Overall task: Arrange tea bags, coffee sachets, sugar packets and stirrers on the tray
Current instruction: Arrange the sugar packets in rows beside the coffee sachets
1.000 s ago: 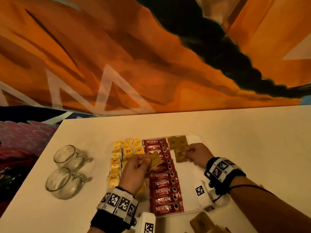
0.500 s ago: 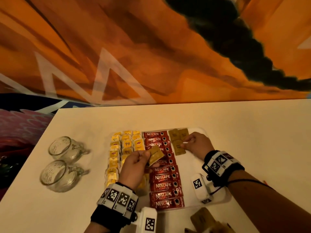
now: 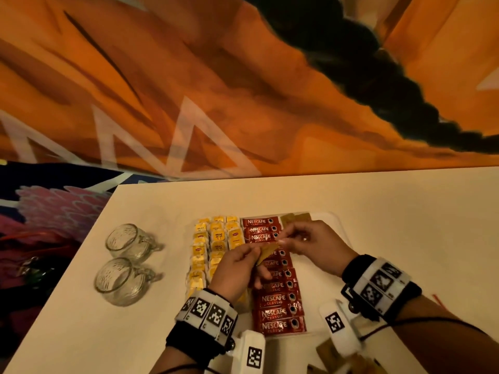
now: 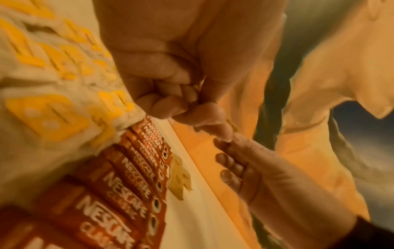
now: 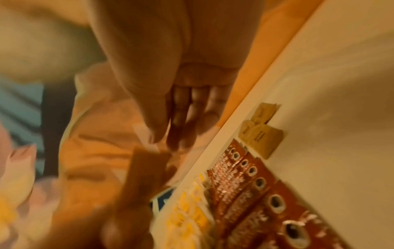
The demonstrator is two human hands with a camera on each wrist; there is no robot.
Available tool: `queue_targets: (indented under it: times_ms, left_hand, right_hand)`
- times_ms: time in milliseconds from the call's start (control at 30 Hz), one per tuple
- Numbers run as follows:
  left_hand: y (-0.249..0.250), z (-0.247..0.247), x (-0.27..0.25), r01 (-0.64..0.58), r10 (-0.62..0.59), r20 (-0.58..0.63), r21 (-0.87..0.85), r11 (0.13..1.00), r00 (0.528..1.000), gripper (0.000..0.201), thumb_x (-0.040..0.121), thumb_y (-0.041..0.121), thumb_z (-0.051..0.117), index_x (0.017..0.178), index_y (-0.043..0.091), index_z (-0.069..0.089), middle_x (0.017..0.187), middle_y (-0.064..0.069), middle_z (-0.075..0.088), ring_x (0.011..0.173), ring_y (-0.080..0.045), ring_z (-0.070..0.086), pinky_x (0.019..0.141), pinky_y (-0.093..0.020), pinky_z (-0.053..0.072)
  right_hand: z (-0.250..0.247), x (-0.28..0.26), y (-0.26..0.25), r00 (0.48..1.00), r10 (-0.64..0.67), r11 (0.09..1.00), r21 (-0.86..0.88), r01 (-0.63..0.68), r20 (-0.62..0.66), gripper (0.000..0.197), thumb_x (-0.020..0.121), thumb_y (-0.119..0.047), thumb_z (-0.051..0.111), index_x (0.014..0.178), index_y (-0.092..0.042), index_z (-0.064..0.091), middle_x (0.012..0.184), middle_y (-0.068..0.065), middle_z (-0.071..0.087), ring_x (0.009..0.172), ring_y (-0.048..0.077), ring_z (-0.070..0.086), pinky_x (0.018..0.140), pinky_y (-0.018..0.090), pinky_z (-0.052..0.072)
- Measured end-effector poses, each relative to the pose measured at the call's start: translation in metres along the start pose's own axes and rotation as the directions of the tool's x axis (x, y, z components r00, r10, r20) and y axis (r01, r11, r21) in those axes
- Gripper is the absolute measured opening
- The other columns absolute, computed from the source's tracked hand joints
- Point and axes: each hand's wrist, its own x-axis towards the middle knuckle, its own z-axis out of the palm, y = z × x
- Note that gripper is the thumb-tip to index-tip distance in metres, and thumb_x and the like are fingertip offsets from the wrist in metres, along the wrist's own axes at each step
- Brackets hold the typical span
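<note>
A white tray point(image 3: 337, 228) holds columns of yellow tea bags point(image 3: 216, 238), a column of red coffee sachets point(image 3: 278, 298) and a few brown sugar packets point(image 3: 294, 218) at its far right corner. Above the sachets my left hand point(image 3: 252, 252) pinches one brown sugar packet point(image 3: 267, 252) between thumb and fingers. My right hand point(image 3: 282, 240) has come up against it, and its thumb and fingertips pinch the packet's upper edge point(image 5: 147, 168). The tray's sugar packets point(image 4: 179, 178) lie flat beside the sachets point(image 4: 119, 185). No stirrers are in view.
Two glass cups point(image 3: 127, 240) point(image 3: 116, 279) lie on their sides left of the tray. More loose brown packets point(image 3: 328, 352) sit on the table near my right wrist. The table's left edge runs diagonally past the cups.
My right hand has left the sugar packets on the tray and moved left to the packet that my left hand holds. The left hand has stayed over the sachets.
</note>
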Motion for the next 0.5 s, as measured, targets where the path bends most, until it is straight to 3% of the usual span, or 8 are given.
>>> queue_targets:
  times_ms: [133,233,333,400,500]
  left_hand:
    - [-0.002,0.003,-0.009,0.043,-0.043,0.025,-0.006,0.999,0.999,0.025,0.1,0.012,0.044,0.107,0.008,0.067,0.05,0.002,0.055,0.037,-0.006,0.043,0.038,-0.015,0.034]
    - [0.0,0.004,-0.011,0.094,-0.094,0.013,-0.179,0.979,0.996,0.025,0.1,0.014,0.044,0.108,0.01,0.067,0.051,0.004,0.049,0.042,-0.008,0.041,0.039,-0.017,0.033]
    - [0.003,0.003,-0.013,0.14,-0.136,0.035,-0.345,0.928,0.99,0.023,0.099,0.013,0.044,0.104,0.008,0.066,0.05,0.003,0.044,0.042,-0.009,0.038,0.04,-0.019,0.029]
    - [0.006,0.002,-0.017,0.137,-0.126,0.055,-0.284,0.949,0.99,0.023,0.099,0.013,0.044,0.106,0.006,0.065,0.051,0.001,0.048,0.043,-0.01,0.041,0.041,-0.02,0.032]
    - [0.007,0.001,-0.021,0.065,-0.066,0.021,0.009,0.998,0.998,0.027,0.1,0.024,0.043,0.106,0.015,0.068,0.07,-0.002,0.07,0.061,-0.015,0.062,0.055,-0.027,0.048]
  right_hand:
    - [-0.007,-0.004,-0.005,0.994,0.052,0.996,0.063,-0.058,0.095,0.006,0.088,-0.015,0.066,0.093,-0.019,0.067,0.095,0.003,0.071,0.082,0.015,0.066,0.071,0.026,0.053]
    - [-0.007,-0.01,-0.007,0.992,0.0,0.999,0.048,-0.006,0.128,0.029,0.089,0.0,0.059,0.103,-0.023,0.067,0.104,-0.004,0.069,0.081,0.013,0.061,0.07,0.021,0.051]
    - [-0.005,-0.015,-0.01,0.987,-0.054,0.999,0.008,0.053,0.151,0.03,0.086,-0.006,0.067,0.103,-0.03,0.071,0.109,-0.01,0.068,0.09,0.014,0.063,0.083,0.024,0.054]
    - [-0.004,-0.016,-0.014,0.988,-0.05,0.999,0.017,0.048,0.144,0.016,0.083,-0.016,0.073,0.096,-0.025,0.073,0.1,-0.007,0.071,0.094,0.014,0.064,0.089,0.031,0.052]
    - [-0.007,-0.017,-0.025,0.991,0.013,0.996,0.082,-0.024,0.134,0.007,0.084,-0.018,0.071,0.09,-0.014,0.071,0.09,-0.002,0.07,0.081,0.007,0.063,0.074,0.022,0.051]
